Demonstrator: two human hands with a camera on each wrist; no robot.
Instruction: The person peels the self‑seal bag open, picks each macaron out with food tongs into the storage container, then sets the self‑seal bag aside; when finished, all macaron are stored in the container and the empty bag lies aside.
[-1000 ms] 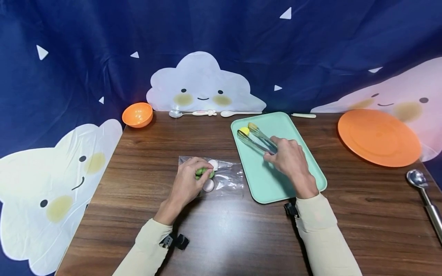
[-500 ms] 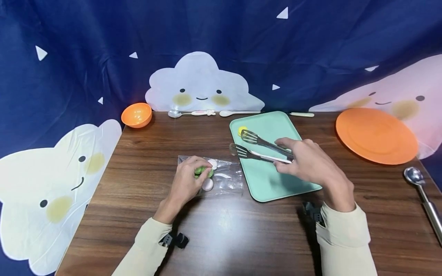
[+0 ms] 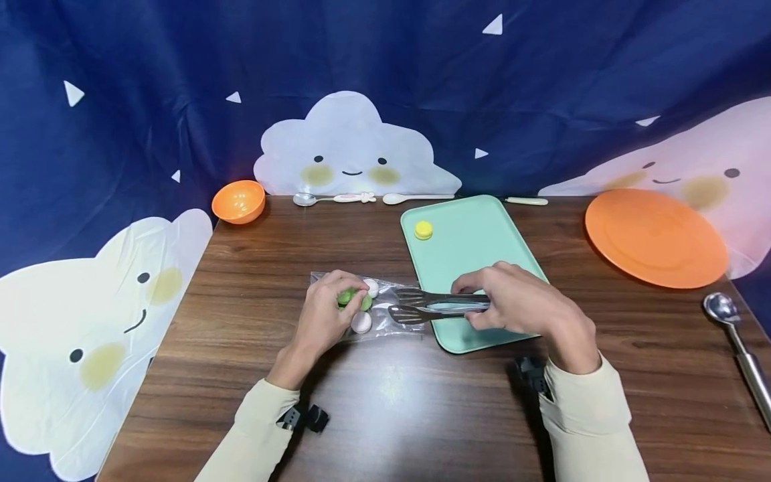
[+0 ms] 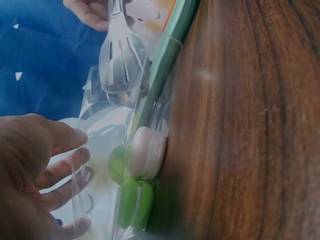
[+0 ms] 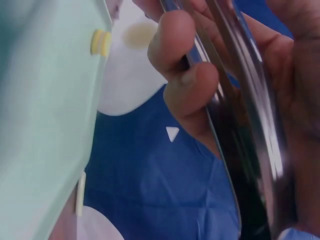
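My left hand (image 3: 328,311) holds a clear plastic bag (image 3: 394,314) flat on the wooden table, its fingers curled at a green round piece (image 3: 348,297). In the bag also lie white round pieces (image 3: 362,323). The left wrist view shows a white piece (image 4: 147,152) and a green piece (image 4: 132,200) pressed against the film. My right hand (image 3: 512,301) grips metal tongs (image 3: 442,304). Their slotted tips (image 3: 405,305) are slightly apart over the bag's right end and hold nothing. A yellow round piece (image 3: 423,229) lies alone at the far left of the teal tray (image 3: 482,234).
An orange bowl (image 3: 238,199) sits at the back left and an orange plate (image 3: 656,237) at the right. Two spoons (image 3: 334,198) (image 3: 418,197) and a white-handled utensil (image 3: 527,200) lie along the back edge. A metal scoop (image 3: 737,335) lies at the far right.
The right hand let the yellow piece go on the tray and swung the tongs left and nearer, to the bag's right end. The left hand stayed on the bag.
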